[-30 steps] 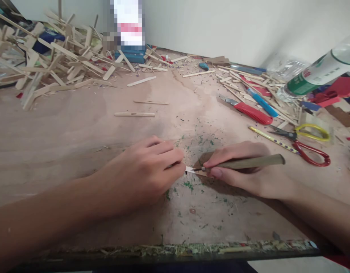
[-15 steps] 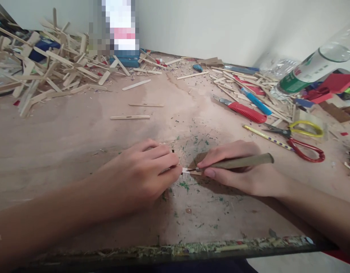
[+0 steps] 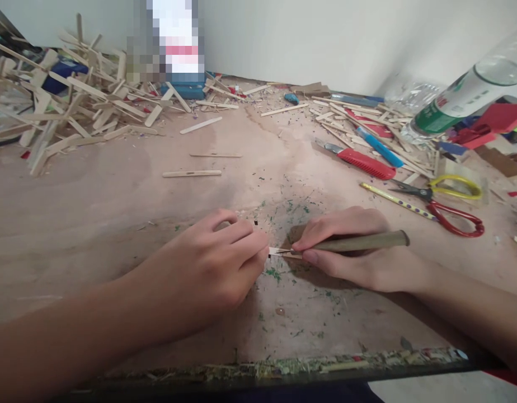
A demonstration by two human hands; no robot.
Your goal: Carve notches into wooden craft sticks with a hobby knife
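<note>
My left hand point(image 3: 225, 257) presses down on a small wooden craft stick point(image 3: 296, 256) lying on the table, its fingers bent together over the stick's left part. A white strip point(image 3: 274, 251) shows on the stick just beyond my fingertips. My right hand point(image 3: 351, 252) is closed in a pen-like grip round a carving knife point(image 3: 367, 242) with a thick olive-brown handle. The knife's thin dark tip points left and meets the white strip, close to my left fingers. Green shavings point(image 3: 274, 273) lie scattered around both hands.
Craft sticks point(image 3: 107, 101) are heaped at the back left. To the right lie a red utility knife point(image 3: 365, 163), a blue pen-like tool point(image 3: 380, 146), a patterned pencil point(image 3: 399, 201) and scissors point(image 3: 424, 194). A plastic bottle point(image 3: 443, 115) stands tilted in view behind them.
The knife handle has shifted very slightly right. My left fingers have drawn closer together over the stick. Otherwise both hands stay in place.
</note>
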